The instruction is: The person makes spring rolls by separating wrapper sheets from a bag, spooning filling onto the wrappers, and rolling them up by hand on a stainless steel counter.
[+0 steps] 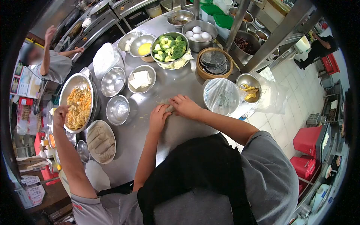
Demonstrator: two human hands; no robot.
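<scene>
My left hand point(160, 117) and my right hand point(185, 106) meet at the middle of the steel table point(180, 129), fingers curled over a small pale wrapper roll point(170, 108) that they mostly hide. Small shreds of filling lie on the steel beside my fingers. To the left, a white oval plate point(113, 149) carries several finished pale rolls point(101, 142). A co-worker's hand point(60, 115) reaches to a big bowl of shredded vegetable filling point(79, 108). Closer to my hands sit a small steel bowl with white powder or paste point(120, 109) and a bowl of white blocks point(141, 80).
Along the back stand a bowl of broccoli point(170, 48), a pot of eggs point(197, 34), a yellow liquid bowl point(144, 48) and a bamboo steamer point(215, 63). A plastic-covered bowl point(222, 96) is right of my hands. Another person point(52, 63) stands far left; a metal post point(237, 26) rises behind.
</scene>
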